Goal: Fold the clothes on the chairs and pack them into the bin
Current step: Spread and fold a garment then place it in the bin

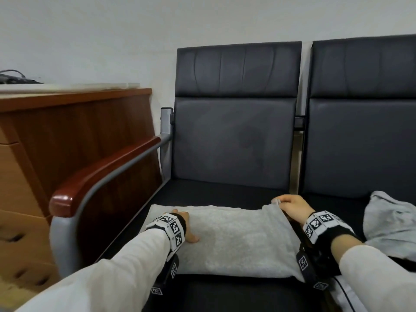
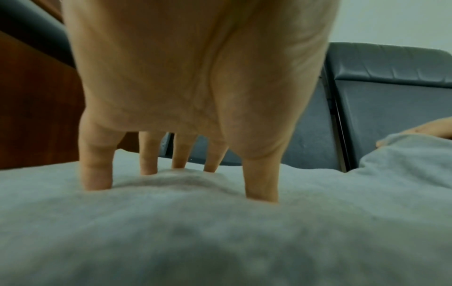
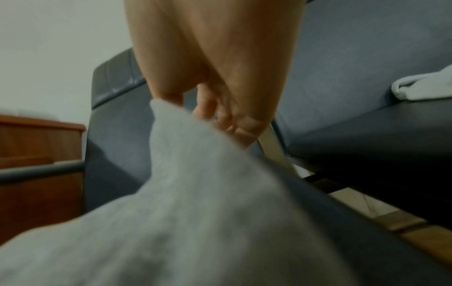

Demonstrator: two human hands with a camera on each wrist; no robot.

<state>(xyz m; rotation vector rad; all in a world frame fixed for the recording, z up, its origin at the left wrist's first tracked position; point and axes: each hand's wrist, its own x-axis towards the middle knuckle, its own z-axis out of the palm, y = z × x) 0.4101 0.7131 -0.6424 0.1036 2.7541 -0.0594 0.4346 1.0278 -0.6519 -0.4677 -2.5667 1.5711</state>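
Grey fleece garment [image 1: 225,235]: right hand [image 1: 292,208] pinches corner; left hand [image 1: 186,226] presses flat.

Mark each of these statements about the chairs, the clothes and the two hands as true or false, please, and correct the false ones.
1. The left hand presses straight fingers down on the grey garment. True.
2. The right hand rests flat on the chair seat and holds nothing. False: it pinches the far right corner of the grey garment and lifts it.
3. A second crumpled grey garment lies on the chair to the right. True.
4. The grey garment hangs over the wooden armrest. False: it lies on the seat beside the armrest.
5. A white cloth lies on the right chair's seat. True.
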